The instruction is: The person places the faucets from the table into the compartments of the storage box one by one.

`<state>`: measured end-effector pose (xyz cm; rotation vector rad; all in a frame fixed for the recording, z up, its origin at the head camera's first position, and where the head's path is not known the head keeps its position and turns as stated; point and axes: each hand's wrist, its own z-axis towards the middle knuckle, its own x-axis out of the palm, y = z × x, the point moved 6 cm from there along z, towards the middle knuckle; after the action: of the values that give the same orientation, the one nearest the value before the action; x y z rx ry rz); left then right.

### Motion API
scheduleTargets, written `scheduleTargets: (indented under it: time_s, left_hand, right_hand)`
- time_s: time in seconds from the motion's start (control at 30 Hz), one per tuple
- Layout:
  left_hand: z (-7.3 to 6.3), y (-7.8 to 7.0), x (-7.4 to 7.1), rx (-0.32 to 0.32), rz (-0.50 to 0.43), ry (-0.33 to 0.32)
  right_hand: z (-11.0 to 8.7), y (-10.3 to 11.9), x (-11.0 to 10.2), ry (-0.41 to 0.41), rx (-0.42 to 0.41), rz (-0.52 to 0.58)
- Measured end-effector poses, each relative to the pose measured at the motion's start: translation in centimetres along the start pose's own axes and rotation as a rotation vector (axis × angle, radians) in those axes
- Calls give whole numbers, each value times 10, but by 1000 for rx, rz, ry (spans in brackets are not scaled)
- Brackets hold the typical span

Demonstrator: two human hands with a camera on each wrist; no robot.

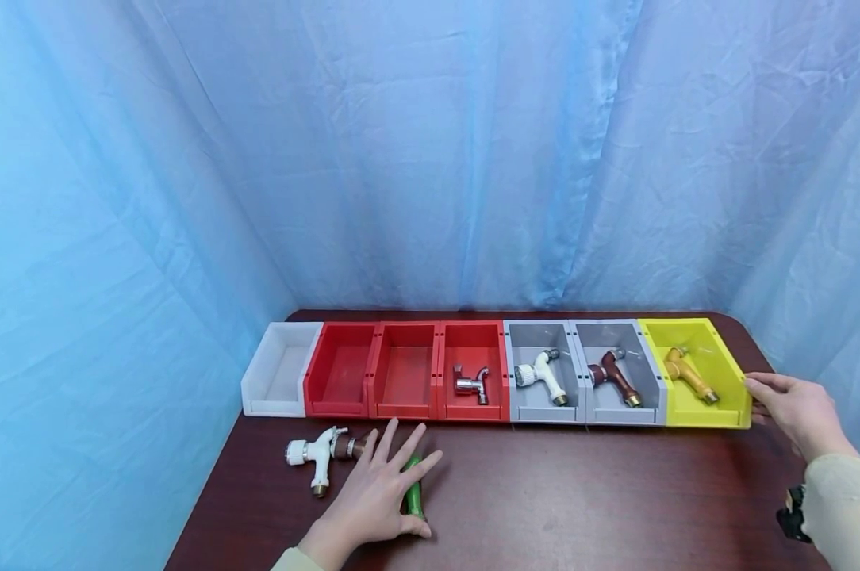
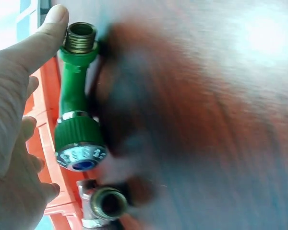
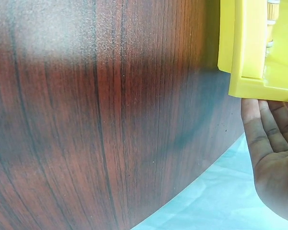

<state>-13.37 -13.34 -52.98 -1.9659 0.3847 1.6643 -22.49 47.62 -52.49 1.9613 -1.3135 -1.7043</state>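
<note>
My left hand [image 1: 376, 492] is spread, palm down, over a green faucet [image 1: 414, 496] on the table, its fingers apart. In the left wrist view the thumb tip is right at the threaded brass end of this green faucet [image 2: 74, 91]. Just left of the hand lie a white faucet [image 1: 319, 456] and a brown faucet [image 1: 344, 448], the latter partly hidden by the fingers. At the far right my right hand [image 1: 797, 408] touches the outer side of a yellow bin [image 1: 740, 396]. Its fingers [image 3: 269, 129] lie straight along the bin's wall in the right wrist view.
A row of bins crosses the back of the table: white [image 1: 273, 408], several red, grey, then yellow. One red bin [image 1: 473, 414] holds a chrome faucet; the grey bins hold white [image 1: 547, 377] and brown [image 1: 619, 381] faucets, the yellow a yellow faucet [image 1: 690, 377]. Blue curtains [image 1: 430, 159] surround the table.
</note>
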Motion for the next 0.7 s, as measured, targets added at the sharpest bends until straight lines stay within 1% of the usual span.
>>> scheduleTargets:
  time_s: [0.1, 0.23, 0.37, 0.53, 0.7]
  left_hand:
    - [-5, 2, 4, 5, -7, 21]
    - [-11, 2, 11, 10, 14, 45]
    - [-15, 2, 15, 27, 36, 41]
    - [-19, 2, 21, 32, 27, 58]
    - [-22, 2, 23, 34, 24, 59]
  right_hand:
    - [0, 0, 0, 0, -1, 1]
    - [-1, 0, 0, 0, 1, 0]
    - [-1, 1, 0, 2, -4, 0]
    - [-1, 2, 0, 5, -3, 0]
    - [-2, 2, 0, 9, 6, 12]
